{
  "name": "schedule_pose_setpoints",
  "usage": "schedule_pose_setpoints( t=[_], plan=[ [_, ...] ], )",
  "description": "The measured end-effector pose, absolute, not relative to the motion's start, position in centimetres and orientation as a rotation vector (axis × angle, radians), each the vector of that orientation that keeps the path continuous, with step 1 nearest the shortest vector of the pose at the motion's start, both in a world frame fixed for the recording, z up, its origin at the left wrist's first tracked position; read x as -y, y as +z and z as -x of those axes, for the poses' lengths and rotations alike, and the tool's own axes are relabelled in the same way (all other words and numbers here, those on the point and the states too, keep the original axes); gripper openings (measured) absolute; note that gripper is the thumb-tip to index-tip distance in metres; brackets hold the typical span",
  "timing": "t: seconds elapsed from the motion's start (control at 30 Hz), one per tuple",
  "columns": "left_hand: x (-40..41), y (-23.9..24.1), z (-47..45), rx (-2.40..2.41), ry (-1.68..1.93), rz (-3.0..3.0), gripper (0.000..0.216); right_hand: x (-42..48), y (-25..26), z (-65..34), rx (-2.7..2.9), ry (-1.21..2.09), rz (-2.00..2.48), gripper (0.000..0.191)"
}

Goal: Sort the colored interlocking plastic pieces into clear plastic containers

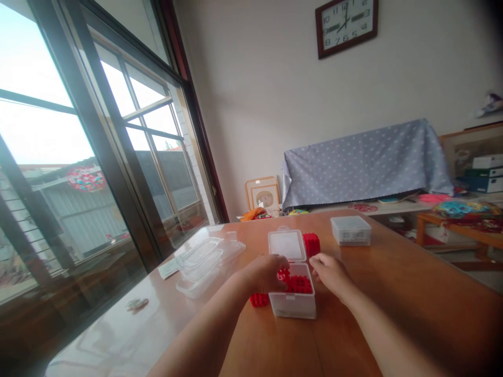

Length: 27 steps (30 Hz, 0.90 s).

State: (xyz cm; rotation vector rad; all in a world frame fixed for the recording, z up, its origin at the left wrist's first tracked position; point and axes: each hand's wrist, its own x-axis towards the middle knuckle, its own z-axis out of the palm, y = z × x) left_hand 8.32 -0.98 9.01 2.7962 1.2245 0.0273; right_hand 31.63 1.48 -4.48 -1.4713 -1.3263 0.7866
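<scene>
A small clear plastic box (295, 306) stands open on the wooden table (412, 303), its hinged lid (286, 244) tipped back. Red toothed plastic pieces (300, 284) fill it. My left hand (264, 273) reaches over the box's left rim, fingers curled on a red piece inside. My right hand (330, 273) rests at the box's right rim, fingers bent and touching its edge. More red pieces lie outside: one cluster (259, 299) left of the box, another (312, 244) behind the lid.
A shut clear box (350, 230) sits farther back on the right. Several empty clear containers and lids (204, 262) are stacked on the left near the window, with a small card (168, 268) beside them. A covered piece of furniture (365, 162) stands behind the table.
</scene>
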Motion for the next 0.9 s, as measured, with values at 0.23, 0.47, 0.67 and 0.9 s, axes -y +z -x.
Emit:
schedule_pose_setpoints(
  t=[0.23, 0.47, 0.67, 0.9],
  plan=[
    [0.0, 8.6, -9.1, -1.239, -0.195, -2.892, 0.043, -1.4, -4.3, -31.7, 1.312, 0.781, 1.449, 0.031],
    [-0.8, 7.5, -9.2, -1.203, -0.242, -2.925, 0.038, -1.5, -4.4, -31.7, 1.31, 0.78, 1.457, 0.032],
    [-0.9, 7.2, -9.2, -1.197, -0.212, -2.86, 0.041, -1.5, -4.4, -31.7, 1.327, 0.766, 1.463, 0.032],
    [-0.9, 7.3, -8.7, -1.202, -0.165, -2.842, 0.04, -1.5, -4.4, -31.6, 1.341, 0.761, 1.456, 0.033]
  ],
)
